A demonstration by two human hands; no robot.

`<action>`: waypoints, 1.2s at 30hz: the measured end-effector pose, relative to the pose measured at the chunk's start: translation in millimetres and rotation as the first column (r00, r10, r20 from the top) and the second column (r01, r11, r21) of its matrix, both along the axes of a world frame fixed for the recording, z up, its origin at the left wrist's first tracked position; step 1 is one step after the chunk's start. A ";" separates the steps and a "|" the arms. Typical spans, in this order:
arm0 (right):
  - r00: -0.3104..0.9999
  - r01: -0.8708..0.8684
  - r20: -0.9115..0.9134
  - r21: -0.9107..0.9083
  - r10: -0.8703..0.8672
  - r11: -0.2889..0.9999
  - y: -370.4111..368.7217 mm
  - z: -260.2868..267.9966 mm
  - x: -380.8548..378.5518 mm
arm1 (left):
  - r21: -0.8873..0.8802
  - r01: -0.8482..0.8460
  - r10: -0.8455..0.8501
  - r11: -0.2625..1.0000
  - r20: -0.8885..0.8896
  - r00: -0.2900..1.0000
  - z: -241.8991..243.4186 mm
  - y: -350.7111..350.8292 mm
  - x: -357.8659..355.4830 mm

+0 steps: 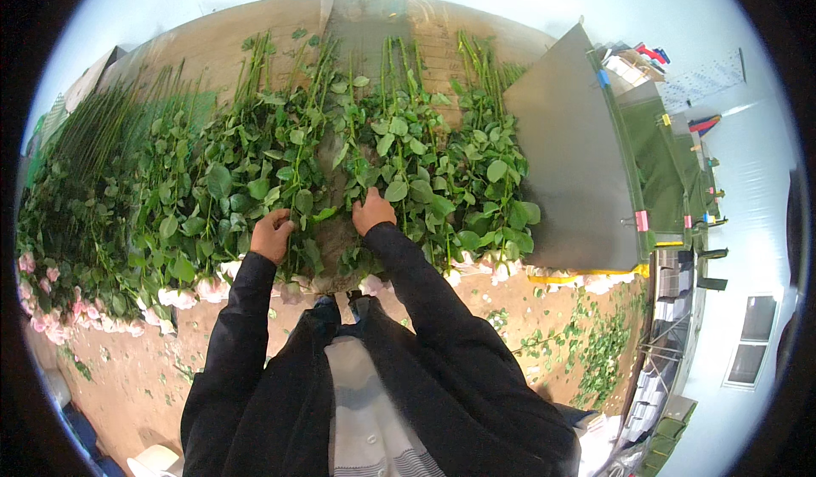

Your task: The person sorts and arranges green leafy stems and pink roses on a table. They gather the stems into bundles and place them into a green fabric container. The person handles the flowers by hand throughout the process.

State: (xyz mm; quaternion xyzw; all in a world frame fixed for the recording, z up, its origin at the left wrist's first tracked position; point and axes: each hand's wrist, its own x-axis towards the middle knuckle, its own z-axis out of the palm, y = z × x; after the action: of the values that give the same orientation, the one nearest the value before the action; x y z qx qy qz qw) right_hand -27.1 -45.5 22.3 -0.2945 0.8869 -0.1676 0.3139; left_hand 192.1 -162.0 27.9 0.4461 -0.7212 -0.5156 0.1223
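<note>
Long-stemmed pink roses lie across the worktable in front of me, their leafy stems [299, 139] pointing away and their pale pink blooms [212, 289] along the near edge. My left hand [273, 234] has its thumb and forefinger closed about a rose stem left of a narrow gap in the foliage. On the other side of that gap, my right hand [373, 212] reaches into the leaves of another rose group [408, 152]. Its fingertips are partly hidden among the leaves, so I cannot tell whether they grip a stem.
To the right a dark grey panel [574, 158] leans up, with green sheets [663, 158] and coloured binder clips [641, 220] beyond it. Green netting [197, 110] lies under stems at the left. Cut leaves [599, 349] litter the brown floor [472, 305]. A white object [155, 463] stands at bottom left.
</note>
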 end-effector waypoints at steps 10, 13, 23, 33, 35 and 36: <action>0.999 -0.045 -0.025 0.008 0.046 0.999 -0.2 -14.9 -4.0 | 0.051 -0.047 0.058 0.998 -0.241 0.969 34.7 28.3 -15.6; 0.995 -0.061 -0.079 -0.038 0.058 0.997 1.6 -25.4 -5.1 | 0.044 -0.025 0.035 0.999 -0.238 0.971 20.5 43.2 -37.1; 0.999 -0.038 -0.015 -0.126 0.036 0.991 0.2 -28.9 -9.1 | 0.062 0.050 -0.054 0.997 0.059 0.997 -36.3 55.2 -64.4; 0.999 -0.033 -0.023 -0.165 0.030 0.986 1.2 -34.5 -10.0 | -0.022 0.047 -0.045 0.999 0.107 0.993 -45.1 56.1 -65.1; 1.000 -0.008 -0.016 -0.154 0.005 0.988 1.2 -36.7 -9.8 | 0.019 0.057 -0.058 0.998 0.101 0.993 -45.2 56.5 -65.2; 1.000 0.001 -0.028 -0.149 -0.005 0.989 1.3 -37.4 -9.9 | 0.041 0.049 -0.054 0.998 0.115 0.992 -44.7 56.5 -65.4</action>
State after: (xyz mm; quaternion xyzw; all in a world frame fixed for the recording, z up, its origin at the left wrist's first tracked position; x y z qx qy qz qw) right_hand -37.0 -44.2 -15.1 -0.3181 0.8767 -0.2299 0.2782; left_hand 126.7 -105.5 -16.8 0.4588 -0.7283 -0.5056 0.0583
